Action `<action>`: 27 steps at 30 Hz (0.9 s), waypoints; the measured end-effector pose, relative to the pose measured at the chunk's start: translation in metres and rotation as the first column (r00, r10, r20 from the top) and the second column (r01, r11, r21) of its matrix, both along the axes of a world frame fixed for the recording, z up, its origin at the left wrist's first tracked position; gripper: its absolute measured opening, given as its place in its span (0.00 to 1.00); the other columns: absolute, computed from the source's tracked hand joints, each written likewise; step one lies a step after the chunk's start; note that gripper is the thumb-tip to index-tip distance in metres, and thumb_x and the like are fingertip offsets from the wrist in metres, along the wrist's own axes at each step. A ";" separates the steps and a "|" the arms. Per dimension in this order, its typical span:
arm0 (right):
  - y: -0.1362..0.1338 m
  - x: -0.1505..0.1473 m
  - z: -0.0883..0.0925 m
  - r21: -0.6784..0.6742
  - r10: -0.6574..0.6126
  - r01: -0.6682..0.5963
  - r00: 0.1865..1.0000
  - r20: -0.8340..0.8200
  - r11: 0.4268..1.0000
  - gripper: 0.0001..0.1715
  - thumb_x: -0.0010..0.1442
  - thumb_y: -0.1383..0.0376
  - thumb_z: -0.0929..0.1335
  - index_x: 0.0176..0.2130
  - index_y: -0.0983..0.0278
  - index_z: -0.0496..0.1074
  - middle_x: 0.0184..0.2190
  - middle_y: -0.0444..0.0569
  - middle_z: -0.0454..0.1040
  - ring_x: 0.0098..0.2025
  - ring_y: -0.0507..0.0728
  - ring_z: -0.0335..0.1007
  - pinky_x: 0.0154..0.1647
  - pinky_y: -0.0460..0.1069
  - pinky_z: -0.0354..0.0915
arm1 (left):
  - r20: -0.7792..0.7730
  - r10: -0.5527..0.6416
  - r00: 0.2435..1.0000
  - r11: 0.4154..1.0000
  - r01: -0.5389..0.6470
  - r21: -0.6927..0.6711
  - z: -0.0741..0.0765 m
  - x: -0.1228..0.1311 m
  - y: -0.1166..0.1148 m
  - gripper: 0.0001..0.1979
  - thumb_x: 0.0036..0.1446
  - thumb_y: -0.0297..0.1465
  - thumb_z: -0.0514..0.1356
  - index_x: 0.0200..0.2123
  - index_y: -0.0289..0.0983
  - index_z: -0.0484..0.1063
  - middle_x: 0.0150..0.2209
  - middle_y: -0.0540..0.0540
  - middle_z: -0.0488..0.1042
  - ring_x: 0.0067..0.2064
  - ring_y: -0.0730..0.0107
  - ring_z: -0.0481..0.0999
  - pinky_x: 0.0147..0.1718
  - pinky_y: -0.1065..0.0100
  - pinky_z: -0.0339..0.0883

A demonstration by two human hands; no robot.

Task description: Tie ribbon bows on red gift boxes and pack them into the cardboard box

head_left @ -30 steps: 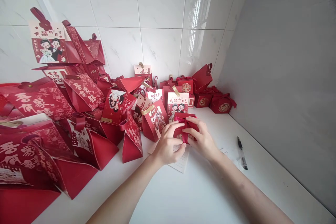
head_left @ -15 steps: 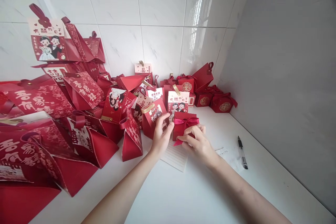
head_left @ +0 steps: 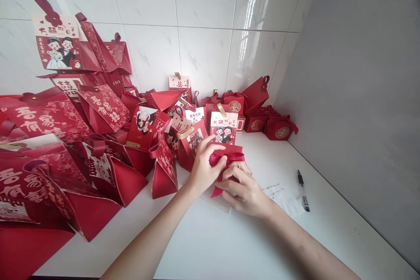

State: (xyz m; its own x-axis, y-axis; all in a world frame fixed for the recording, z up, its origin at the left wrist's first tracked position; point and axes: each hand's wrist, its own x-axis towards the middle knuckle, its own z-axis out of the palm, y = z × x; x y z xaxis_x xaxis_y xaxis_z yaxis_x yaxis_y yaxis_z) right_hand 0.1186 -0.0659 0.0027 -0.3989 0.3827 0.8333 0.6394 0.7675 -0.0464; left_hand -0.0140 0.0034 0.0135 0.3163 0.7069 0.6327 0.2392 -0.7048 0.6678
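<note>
A small red gift box (head_left: 232, 148) tied with a red satin ribbon bow (head_left: 236, 157) stands on the white table in front of me. My left hand (head_left: 204, 165) is at the box's left side, its thumb and index finger closed around the left part of the bow. At the front, my right hand (head_left: 244, 189) pinches the hanging ribbon tail (head_left: 216, 192) between thumb and fingers. The lower part of the box is mostly hidden behind my right hand. Partly beneath lies a pale paper pad (head_left: 218, 202).
Red printed gift boxes (head_left: 144, 127) are piled along the left and the tiled wall. Several ribboned red boxes (head_left: 279, 127) stand at the back right. To the right lie a black pen (head_left: 303, 190) and a thin scrap with writing (head_left: 284, 199). A grey wall borders the right side.
My left hand has moved right, from beside the box onto the bow. The box has shifted slightly towards me and left, and my right hand has moved slightly down with the ribbon tail.
</note>
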 end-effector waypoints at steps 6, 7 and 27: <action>-0.004 0.001 0.004 0.008 -0.022 0.021 0.996 0.083 1.000 0.09 0.58 0.75 0.64 0.36 0.64 0.71 0.31 0.49 0.66 0.35 0.55 0.62 0.34 0.49 0.65 | -0.105 -0.107 0.989 0.994 0.110 0.016 0.004 -0.005 0.003 0.02 0.54 0.29 0.59 0.32 0.39 0.72 0.57 0.43 0.62 0.58 0.58 0.64 0.57 0.57 0.59; -0.004 0.002 0.004 0.014 -0.030 0.029 0.996 0.085 0.999 0.09 0.59 0.75 0.64 0.36 0.64 0.71 0.30 0.49 0.66 0.35 0.54 0.62 0.34 0.49 0.65 | -0.108 -0.118 0.987 0.993 0.120 0.015 0.003 -0.005 0.004 0.02 0.54 0.29 0.59 0.32 0.39 0.72 0.57 0.43 0.62 0.58 0.57 0.64 0.57 0.57 0.59; -0.001 -0.002 -0.002 0.032 -0.006 0.004 0.997 0.080 0.999 0.07 0.58 0.76 0.65 0.36 0.69 0.72 0.29 0.51 0.68 0.32 0.54 0.60 0.31 0.49 0.65 | -0.024 -0.085 0.996 0.996 0.084 -0.033 -0.004 0.001 0.004 0.04 0.54 0.28 0.58 0.27 0.38 0.71 0.52 0.45 0.63 0.56 0.63 0.65 0.56 0.63 0.59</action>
State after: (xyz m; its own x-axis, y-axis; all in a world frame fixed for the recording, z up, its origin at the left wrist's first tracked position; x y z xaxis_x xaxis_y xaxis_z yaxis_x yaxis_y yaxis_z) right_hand 0.1163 -0.0672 0.0007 -0.4629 0.3588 0.8105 0.6440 0.7645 0.0293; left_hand -0.0127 0.0079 0.0100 0.3915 0.6966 0.6012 0.1972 -0.7017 0.6846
